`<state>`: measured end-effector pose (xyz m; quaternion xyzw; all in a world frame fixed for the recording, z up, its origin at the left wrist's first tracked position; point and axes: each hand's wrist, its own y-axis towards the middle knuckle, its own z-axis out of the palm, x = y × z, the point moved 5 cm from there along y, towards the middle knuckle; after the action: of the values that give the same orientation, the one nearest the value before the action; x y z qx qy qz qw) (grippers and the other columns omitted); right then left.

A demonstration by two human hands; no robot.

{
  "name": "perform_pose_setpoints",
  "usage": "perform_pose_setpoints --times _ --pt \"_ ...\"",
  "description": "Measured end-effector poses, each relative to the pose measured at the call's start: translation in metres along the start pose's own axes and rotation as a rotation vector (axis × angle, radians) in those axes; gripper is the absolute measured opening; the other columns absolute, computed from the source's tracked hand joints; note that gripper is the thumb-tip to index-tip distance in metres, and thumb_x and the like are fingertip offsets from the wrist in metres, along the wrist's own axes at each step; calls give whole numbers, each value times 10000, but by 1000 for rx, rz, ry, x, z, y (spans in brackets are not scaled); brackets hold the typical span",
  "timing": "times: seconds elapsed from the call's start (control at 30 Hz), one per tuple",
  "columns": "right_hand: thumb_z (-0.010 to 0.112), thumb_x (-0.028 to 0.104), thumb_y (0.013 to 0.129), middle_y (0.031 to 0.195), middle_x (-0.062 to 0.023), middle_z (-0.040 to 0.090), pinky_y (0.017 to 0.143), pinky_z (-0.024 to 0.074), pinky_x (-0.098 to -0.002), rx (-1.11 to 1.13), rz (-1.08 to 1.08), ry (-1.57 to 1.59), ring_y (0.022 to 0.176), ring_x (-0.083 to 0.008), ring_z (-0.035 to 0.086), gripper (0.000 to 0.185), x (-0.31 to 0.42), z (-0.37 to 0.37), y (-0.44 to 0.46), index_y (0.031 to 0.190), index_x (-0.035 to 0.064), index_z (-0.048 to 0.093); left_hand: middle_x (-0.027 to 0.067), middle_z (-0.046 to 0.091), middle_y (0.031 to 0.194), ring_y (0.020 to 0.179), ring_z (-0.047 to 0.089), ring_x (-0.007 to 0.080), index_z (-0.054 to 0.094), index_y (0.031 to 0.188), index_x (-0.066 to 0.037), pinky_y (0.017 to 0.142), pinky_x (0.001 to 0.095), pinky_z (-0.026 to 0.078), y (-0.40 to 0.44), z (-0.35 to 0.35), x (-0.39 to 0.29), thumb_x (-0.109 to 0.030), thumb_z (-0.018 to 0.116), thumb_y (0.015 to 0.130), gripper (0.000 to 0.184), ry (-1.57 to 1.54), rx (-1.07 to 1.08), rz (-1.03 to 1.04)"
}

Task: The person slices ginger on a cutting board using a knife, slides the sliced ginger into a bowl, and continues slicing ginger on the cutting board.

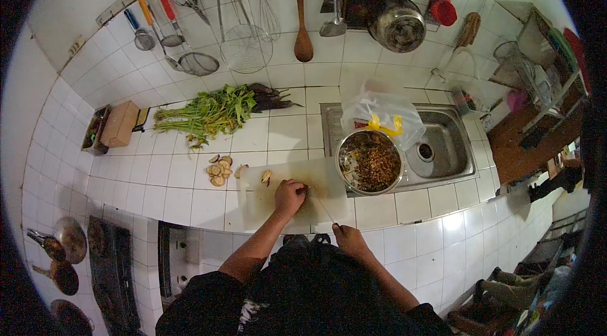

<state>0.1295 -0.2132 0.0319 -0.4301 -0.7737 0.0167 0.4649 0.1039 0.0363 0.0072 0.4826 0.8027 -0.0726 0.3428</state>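
On a pale cutting board (pixel 256 206) at the counter's front edge, my left hand (pixel 289 197) is closed, its fingertips pressing down a small dark-skinned piece that looks like eggplant. My right hand (pixel 349 239) grips the handle of a knife (pixel 325 209); its thin blade slants across the board toward the left fingertips. Cut pieces of eggplant (pixel 266 177) lie on the board left of my hand. Beyond its left edge, several round eggplant slices (pixel 219 170) sit in a loose pile on the tiles.
A steel bowl (pixel 339 168) of brown, grainy contents stands right of the board, before a plastic bag (pixel 386 108) and the sink (pixel 465 140). Leafy greens (pixel 212 114) and dark long eggplants (pixel 269 97) lie at the back. Utensils, including a wooden spoon (pixel 303 45), hang above.
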Motion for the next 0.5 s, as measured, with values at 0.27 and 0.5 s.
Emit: perform_pose_setpoints --times 0.27,0.5 --pt "396 433 1003 809 -326 620 759 454 -551 -42 -18 -36 842 -520 592 582 6 5 7 826 -75 620 113 671 883 896 606 329 720 821 -60 811 425 506 -1 1 1 -143 738 688 157 -8 -8 -9" --pt "335 439 1013 862 -322 637 804 463 -572 -16 -3 -129 871 -510 604 601 7 -4 5 861 -57 638 95 684 868 878 623 305 737 808 -84 776 401 523 -1 2 7 -147 732 688 136 -23 -43 -25"
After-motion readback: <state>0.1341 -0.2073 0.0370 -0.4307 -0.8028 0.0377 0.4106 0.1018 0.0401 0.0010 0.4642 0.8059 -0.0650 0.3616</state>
